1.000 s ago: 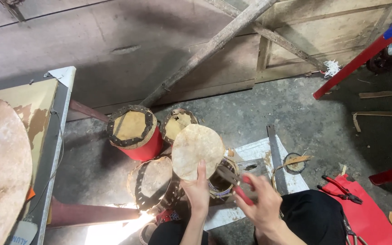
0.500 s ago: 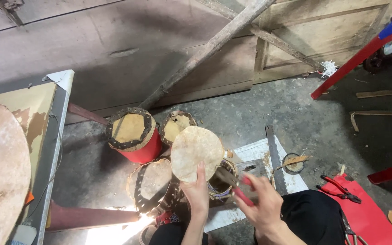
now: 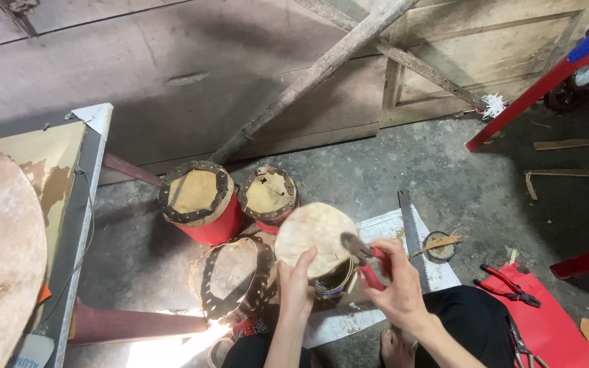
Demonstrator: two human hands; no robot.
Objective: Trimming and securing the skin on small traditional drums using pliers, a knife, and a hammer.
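My left hand (image 3: 296,285) presses its fingers on the near edge of a round pale hide (image 3: 315,233) laid over the top of a small drum shell (image 3: 332,281). Red-handled pliers (image 3: 366,259) are gripped in my right hand (image 3: 397,289), and their dark jaws touch the hide's right edge. The drum stands on a white sheet (image 3: 383,235) on the floor, just in front of my knees.
Two red drums with skin tops (image 3: 200,197) (image 3: 268,192) stand behind, a tilted drum with a studded rim (image 3: 233,276) at the left. A handsaw (image 3: 410,232), a tape ring (image 3: 439,245), pliers on a red mat (image 3: 509,283), a table with a large hide (image 3: 1,252) at left.
My right hand has brought the red-handled pliers up from beside the drum to the hide's right edge. The left hand stays on the hide.
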